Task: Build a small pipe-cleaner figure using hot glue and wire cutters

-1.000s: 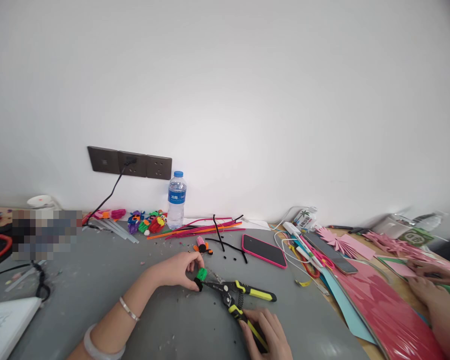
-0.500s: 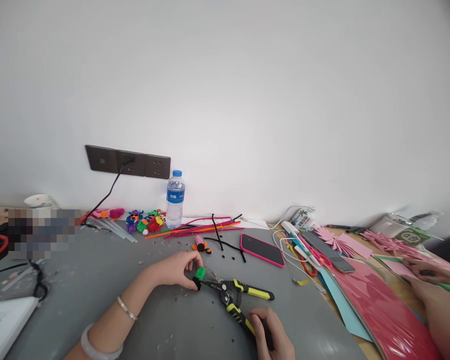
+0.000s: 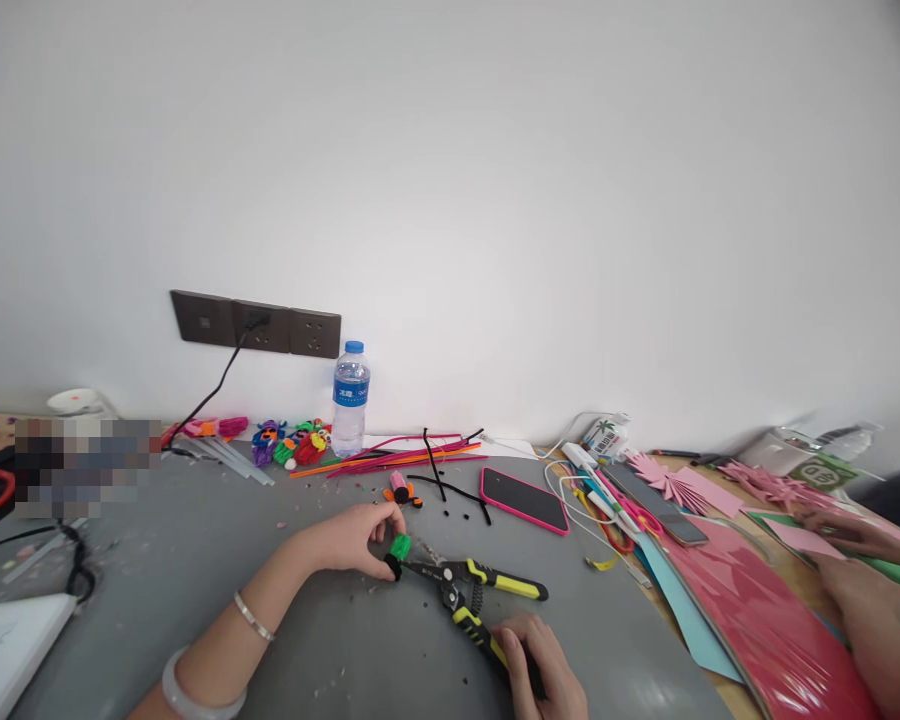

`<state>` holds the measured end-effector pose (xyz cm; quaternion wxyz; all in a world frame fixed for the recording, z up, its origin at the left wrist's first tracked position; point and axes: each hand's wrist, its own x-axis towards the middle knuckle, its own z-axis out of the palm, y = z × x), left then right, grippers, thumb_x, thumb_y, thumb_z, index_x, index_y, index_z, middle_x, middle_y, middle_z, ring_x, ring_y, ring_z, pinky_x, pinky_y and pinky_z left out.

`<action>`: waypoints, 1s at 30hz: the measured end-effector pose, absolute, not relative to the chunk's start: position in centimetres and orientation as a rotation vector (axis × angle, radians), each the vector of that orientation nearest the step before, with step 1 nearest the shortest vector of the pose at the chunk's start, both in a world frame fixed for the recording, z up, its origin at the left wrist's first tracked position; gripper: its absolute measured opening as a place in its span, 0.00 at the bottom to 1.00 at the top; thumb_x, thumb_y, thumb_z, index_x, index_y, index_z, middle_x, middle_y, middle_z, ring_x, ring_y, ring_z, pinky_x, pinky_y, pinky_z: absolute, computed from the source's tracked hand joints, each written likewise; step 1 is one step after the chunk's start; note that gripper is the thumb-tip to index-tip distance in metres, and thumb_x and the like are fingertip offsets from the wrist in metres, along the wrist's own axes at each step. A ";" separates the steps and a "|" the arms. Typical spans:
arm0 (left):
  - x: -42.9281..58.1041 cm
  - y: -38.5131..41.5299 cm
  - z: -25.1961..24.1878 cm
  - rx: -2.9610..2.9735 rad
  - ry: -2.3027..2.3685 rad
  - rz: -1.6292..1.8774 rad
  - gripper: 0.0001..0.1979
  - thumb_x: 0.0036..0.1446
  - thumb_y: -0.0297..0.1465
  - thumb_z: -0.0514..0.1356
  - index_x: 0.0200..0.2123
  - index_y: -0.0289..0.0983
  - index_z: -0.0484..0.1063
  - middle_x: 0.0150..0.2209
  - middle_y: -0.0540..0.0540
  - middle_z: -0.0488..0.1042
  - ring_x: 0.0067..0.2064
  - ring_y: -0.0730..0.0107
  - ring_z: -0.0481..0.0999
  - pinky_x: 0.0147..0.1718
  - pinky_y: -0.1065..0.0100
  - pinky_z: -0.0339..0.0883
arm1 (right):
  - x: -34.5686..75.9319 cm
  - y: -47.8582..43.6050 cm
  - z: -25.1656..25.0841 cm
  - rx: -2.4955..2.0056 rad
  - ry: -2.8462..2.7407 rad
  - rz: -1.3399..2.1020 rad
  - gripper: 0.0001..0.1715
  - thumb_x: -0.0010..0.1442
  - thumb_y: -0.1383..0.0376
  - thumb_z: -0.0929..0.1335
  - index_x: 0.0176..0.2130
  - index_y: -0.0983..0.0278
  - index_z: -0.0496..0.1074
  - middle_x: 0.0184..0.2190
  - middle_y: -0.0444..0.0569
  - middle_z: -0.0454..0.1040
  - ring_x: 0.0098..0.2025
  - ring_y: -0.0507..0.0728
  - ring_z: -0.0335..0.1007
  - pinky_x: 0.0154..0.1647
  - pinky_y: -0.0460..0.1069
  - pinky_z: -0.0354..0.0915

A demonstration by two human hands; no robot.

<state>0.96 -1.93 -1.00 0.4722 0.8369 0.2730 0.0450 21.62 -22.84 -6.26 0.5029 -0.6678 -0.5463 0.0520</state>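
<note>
My left hand (image 3: 364, 540) is closed, thumb and fingers pinching a small green and black pipe-cleaner piece (image 3: 400, 548) low over the grey table. Touching or just beside that piece are the jaw tips of black and yellow wire strippers (image 3: 450, 590), whose handles are spread apart. My right hand (image 3: 541, 668) curls round the end of the lower handle, which its fingers partly hide. Just beyond my left hand lies a small pink, orange and black pipe-cleaner figure (image 3: 400, 488). Black pipe cleaners (image 3: 450, 482) lie to its right.
A water bottle (image 3: 351, 400) stands by the wall, next to several colourful pipe-cleaner figures (image 3: 291, 443). Loose pink and orange pipe cleaners (image 3: 390, 458) lie behind. A pink-edged phone (image 3: 525, 500) is to the right, then cables and red sheets (image 3: 772, 620). Another person's hands (image 3: 862, 560) hold paper at far right.
My right hand has shifted very slightly left on the handle. My left hand and the wire strippers look nearly unmoved. The other person's hands have moved a little.
</note>
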 end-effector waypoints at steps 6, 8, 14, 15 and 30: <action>1.0 -1.9 -1.2 2.047 0.679 0.115 0.25 0.39 0.37 0.69 0.42 0.42 0.67 0.35 0.52 0.63 0.37 0.66 0.66 0.33 0.70 0.58 | 21.9 -22.8 -6.4 -1.600 -1.355 0.110 0.18 0.66 0.57 0.60 0.28 0.61 0.67 0.24 0.47 0.68 0.27 0.56 0.64 0.30 0.48 0.61; 1.0 -1.9 -1.2 2.054 0.672 0.119 0.25 0.40 0.37 0.69 0.42 0.42 0.67 0.35 0.52 0.63 0.37 0.66 0.66 0.33 0.70 0.58 | 22.0 -22.8 -6.5 -1.597 -1.387 0.130 0.17 0.66 0.59 0.61 0.28 0.61 0.68 0.24 0.46 0.68 0.27 0.55 0.64 0.30 0.47 0.60; 0.9 -1.8 -1.3 2.045 0.677 0.116 0.25 0.39 0.37 0.69 0.42 0.42 0.67 0.35 0.52 0.64 0.37 0.65 0.66 0.33 0.70 0.58 | 22.1 -22.7 -6.7 -1.604 -1.384 0.125 0.18 0.66 0.58 0.61 0.28 0.61 0.68 0.23 0.46 0.67 0.27 0.55 0.64 0.30 0.47 0.60; 0.9 -1.8 -1.3 2.044 0.677 0.117 0.25 0.40 0.37 0.69 0.42 0.42 0.67 0.35 0.52 0.64 0.37 0.65 0.66 0.33 0.70 0.58 | 22.1 -22.7 -6.6 -1.599 -1.398 0.122 0.18 0.66 0.58 0.61 0.28 0.61 0.68 0.23 0.46 0.68 0.27 0.55 0.64 0.30 0.47 0.60; 0.9 -2.0 -1.1 2.055 0.657 0.119 0.24 0.40 0.37 0.69 0.42 0.42 0.67 0.35 0.51 0.63 0.37 0.66 0.66 0.33 0.70 0.58 | 22.1 -22.6 -6.4 -1.602 -1.414 0.112 0.18 0.66 0.58 0.60 0.28 0.61 0.68 0.23 0.47 0.68 0.26 0.55 0.64 0.29 0.47 0.61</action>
